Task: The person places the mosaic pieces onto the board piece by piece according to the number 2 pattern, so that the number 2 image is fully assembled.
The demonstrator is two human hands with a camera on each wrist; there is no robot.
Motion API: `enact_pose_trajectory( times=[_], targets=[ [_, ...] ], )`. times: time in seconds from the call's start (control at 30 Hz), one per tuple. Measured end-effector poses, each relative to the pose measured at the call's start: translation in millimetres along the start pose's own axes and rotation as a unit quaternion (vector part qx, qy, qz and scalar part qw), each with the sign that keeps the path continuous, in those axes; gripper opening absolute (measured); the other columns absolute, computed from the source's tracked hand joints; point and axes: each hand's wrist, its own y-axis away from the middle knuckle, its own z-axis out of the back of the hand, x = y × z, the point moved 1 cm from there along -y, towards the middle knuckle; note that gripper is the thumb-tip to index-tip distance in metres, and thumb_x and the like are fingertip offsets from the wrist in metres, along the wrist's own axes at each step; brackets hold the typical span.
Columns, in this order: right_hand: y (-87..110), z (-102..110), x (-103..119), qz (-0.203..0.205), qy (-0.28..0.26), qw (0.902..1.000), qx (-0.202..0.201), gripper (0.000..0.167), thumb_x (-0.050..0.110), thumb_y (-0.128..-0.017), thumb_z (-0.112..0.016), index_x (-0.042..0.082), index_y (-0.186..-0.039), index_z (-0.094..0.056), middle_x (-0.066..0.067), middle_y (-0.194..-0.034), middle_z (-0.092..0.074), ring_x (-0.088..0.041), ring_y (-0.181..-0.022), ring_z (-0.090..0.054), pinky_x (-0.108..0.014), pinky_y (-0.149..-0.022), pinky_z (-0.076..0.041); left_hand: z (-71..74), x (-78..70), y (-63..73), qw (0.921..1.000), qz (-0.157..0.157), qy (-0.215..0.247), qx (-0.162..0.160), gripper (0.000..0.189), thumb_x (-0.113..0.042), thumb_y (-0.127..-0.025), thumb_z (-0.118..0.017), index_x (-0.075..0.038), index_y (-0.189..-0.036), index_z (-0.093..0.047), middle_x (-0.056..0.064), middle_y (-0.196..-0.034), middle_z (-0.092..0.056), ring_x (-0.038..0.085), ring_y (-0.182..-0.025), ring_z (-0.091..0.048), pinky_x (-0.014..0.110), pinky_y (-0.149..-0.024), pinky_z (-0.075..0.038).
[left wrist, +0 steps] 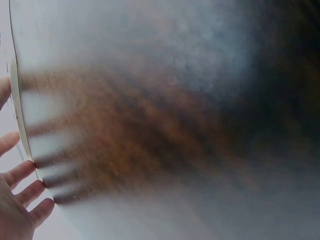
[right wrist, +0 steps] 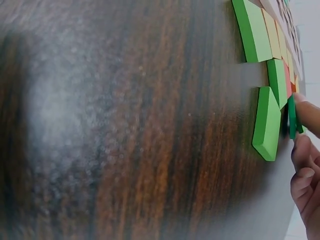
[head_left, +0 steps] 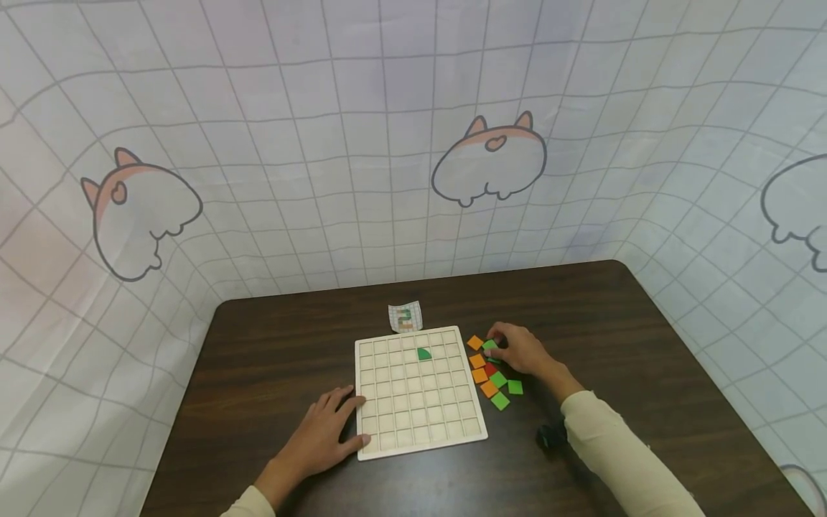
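A cream gridded board (head_left: 416, 399) lies on the table, with one dark green quarter-round tile (head_left: 423, 354) in a cell of its upper part. My left hand (head_left: 326, 433) rests at the board's left edge, fingers spread and thumb on the rim; the left wrist view shows its fingers (left wrist: 22, 172) against the tabletop. Right of the board, my right hand (head_left: 522, 350) reaches over a cluster of tiles. Its thumb and finger pinch a dark green tile (right wrist: 292, 117), partly hidden by the fingertips. A light green tile (head_left: 489, 346) is beside those fingertips.
Orange tiles (head_left: 477, 361), light green tiles (head_left: 515, 388) and a red tile (head_left: 490, 369) lie along the board's right side. Behind the board is a small patterned paper card (head_left: 405, 317). A black object (head_left: 548, 436) is near the right forearm. A grid-printed curtain (head_left: 362, 179) surrounds the table.
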Motion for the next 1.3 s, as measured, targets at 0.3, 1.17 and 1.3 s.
enact_pose_trajectory(
  times=[0.3, 1.17, 1.3],
  targets=[
    [-0.1, 0, 1, 0.020, -0.017, 0.9995, -0.019, 0.025, 0.023, -0.091, -0.076, 0.012, -0.112, -0.066, -0.002, -0.093, -0.063, -0.016, -0.076, -0.053, -0.033, -0.070, -0.044, 0.5, 1.5, 0.5, 1.0000, -0.002, 0.008, 0.002, 0.068, -0.062, -0.091, -0.063, -0.025, -0.146, -0.050, 0.011, -0.157, -0.040, 0.038, -0.143, -0.039, 0.064, -0.107, -0.035],
    [-2.8, -5, 18, 0.084, -0.079, 0.9932, -0.018, 0.027, 0.018, -0.096, -0.069, 0.007, -0.121, -0.068, 0.000, -0.091, -0.066, -0.011, -0.070, -0.052, -0.028, -0.062, -0.042, -1.5, 4.3, 0.8, 0.9999, -0.014, 0.003, -0.008, 0.068, -0.063, -0.091, -0.062, -0.025, -0.146, -0.050, 0.011, -0.156, -0.041, 0.038, -0.141, -0.041, 0.064, -0.105, -0.037],
    [-3.3, -8, 23, 0.085, -0.086, 0.9926, -0.013, 0.026, 0.019, -0.097, -0.068, 0.008, -0.121, -0.068, 0.001, -0.091, -0.065, -0.011, -0.070, -0.051, -0.027, -0.061, -0.042, -1.7, 4.1, 0.7, 0.9999, -0.011, -0.001, -0.006, 0.068, -0.062, -0.091, -0.063, -0.025, -0.146, -0.050, 0.011, -0.156, -0.041, 0.038, -0.141, -0.041, 0.063, -0.105, -0.037]
  ],
)
